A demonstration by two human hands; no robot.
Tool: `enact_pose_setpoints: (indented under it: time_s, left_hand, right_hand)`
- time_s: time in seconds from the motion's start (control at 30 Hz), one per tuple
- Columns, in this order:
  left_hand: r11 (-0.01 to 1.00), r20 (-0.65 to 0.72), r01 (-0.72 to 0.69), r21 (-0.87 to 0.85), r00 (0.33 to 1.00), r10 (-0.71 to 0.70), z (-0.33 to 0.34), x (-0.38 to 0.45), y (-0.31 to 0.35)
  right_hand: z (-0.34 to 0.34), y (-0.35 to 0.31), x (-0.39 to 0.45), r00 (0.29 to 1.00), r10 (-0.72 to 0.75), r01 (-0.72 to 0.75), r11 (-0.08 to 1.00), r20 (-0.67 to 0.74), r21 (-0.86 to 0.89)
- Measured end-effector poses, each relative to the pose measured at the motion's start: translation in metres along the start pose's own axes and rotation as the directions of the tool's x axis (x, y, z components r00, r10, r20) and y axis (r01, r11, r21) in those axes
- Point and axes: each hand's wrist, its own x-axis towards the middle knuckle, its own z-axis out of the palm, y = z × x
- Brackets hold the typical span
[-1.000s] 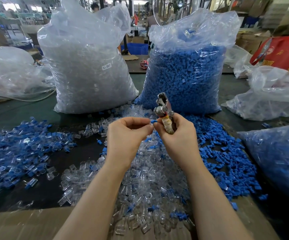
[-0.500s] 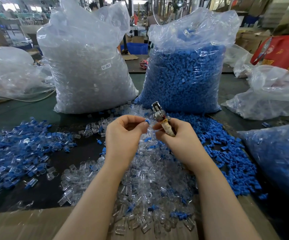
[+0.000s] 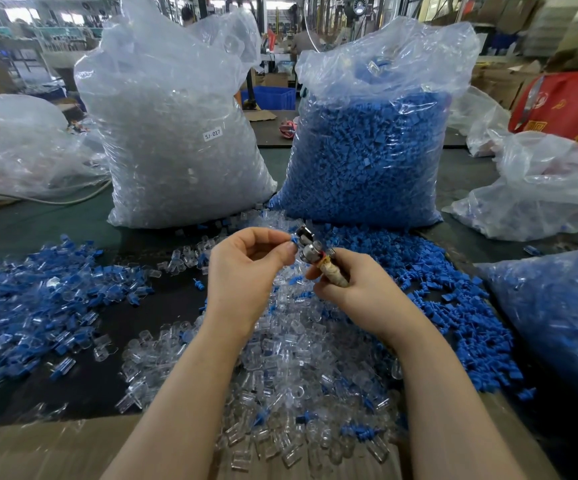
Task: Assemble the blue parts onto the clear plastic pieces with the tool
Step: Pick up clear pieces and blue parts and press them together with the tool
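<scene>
The left hand (image 3: pixel 251 263) is pinching a blue part (image 3: pixel 294 240) at the tool (image 3: pixel 310 249), which the right hand (image 3: pixel 353 282) is gripping at three o'clock; line it up straight before squeezing.

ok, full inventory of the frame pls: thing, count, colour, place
bag of clear pieces: 1, clear, back centre-left, label SJ-017
bag of blue parts: 1, clear bag with blue fill, back centre-right
loose clear pieces: many, clear, pile under the hands
loose blue parts: many, blue, spread to the right
mixed blue and clear pile: 1, left side
other plastic bags: several, clear, far left and right
red sack: 1, red, top right
blue crate: 1, background
cardboard: brown, near edge
tool: 1, metal head, wrapped handle, in right hand
blue part: 1, blue, at left fingertips against tool head
left hand: pinches the blue part
right hand: grips the tool
</scene>
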Motion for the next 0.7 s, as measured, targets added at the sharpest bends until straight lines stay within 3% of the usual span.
enact_pose_setpoints:
  time_s: [0.47,0.63,0.7]
  left_hand:
    - [0.998,0.052,0.022,-0.061,0.998,-0.019,-0.002,0.001,-0.001]
    - [0.971,0.073,0.198,-0.134,0.979,-0.190,-0.007,0.005,-0.007]
    - [0.924,0.048,0.282,-0.260,0.959,-0.279,-0.014,0.008,-0.010]
  right_hand:
    - [0.002,0.005,0.000,0.999,-0.003,-0.003,0.989,-0.039,-0.146]
    - [0.005,0.002,0.003,0.999,-0.019,0.007,0.969,-0.049,-0.245]
    - [0.007,0.002,0.003,0.996,-0.028,0.001,0.952,-0.085,-0.307]
